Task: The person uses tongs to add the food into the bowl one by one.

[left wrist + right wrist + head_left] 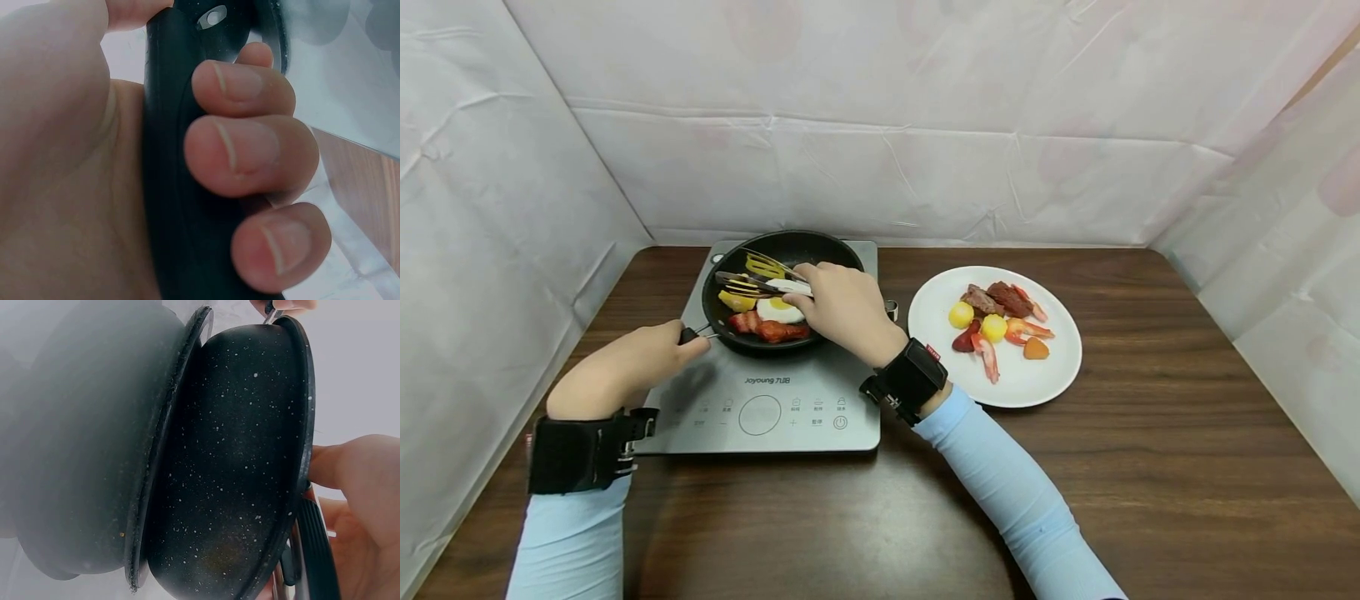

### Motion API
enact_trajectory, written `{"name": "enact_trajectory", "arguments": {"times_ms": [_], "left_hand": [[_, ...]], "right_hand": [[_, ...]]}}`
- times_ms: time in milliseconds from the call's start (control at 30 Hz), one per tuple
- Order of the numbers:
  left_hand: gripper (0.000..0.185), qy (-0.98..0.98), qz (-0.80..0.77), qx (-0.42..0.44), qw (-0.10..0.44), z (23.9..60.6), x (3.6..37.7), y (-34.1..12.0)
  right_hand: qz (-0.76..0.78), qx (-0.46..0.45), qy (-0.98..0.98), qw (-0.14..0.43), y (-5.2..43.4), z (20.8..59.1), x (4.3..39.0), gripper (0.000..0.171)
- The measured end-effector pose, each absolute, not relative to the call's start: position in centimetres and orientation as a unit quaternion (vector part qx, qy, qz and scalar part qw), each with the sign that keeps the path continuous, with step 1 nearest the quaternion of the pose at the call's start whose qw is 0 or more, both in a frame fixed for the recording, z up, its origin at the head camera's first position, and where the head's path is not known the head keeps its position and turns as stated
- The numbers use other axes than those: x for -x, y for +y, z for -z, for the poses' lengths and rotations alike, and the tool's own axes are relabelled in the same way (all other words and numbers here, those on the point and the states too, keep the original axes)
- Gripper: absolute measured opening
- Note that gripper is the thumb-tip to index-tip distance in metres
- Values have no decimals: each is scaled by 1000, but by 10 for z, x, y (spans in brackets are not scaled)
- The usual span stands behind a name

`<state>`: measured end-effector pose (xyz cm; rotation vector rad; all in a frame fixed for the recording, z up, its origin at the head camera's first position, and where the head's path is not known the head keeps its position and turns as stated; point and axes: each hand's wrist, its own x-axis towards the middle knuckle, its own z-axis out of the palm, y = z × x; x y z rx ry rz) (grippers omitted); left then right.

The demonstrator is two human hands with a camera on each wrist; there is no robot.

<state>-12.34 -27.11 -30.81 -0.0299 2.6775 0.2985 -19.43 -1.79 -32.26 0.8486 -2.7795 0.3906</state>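
Note:
My left hand (636,358) grips the black pan handle (172,162), its fingers curled round it in the left wrist view. The black frying pan (820,247) sits on a grey induction cooktop (715,417). Above the pan, my right hand (848,310) holds metal tongs (778,286) with slotted heads pointing left, spread apart over the food; whether they touch any piece is unclear. In the pan lie a fried egg (778,312), reddish bacon-like meat (781,332) and a yellow piece (736,302). The pan's speckled side (231,450) hides part of the right hand in the right wrist view.
Right of the cooktop, a white plate (1052,379) bears brown meat pieces (1009,298), yellow rounds (961,315), red-and-white strips (987,358) and an orange piece (1036,348). White sheeting (880,175) walls in the brown wooden table (1150,433) at the back and sides.

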Motion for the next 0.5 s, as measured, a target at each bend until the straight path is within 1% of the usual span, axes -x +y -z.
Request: {"name": "enact_trajectory", "arguments": {"times_ms": [500], "left_hand": [[83, 968, -106, 11, 226, 307, 124, -271]], "right_hand": [[-126, -292, -942, 105, -16, 321, 193, 48]]}}
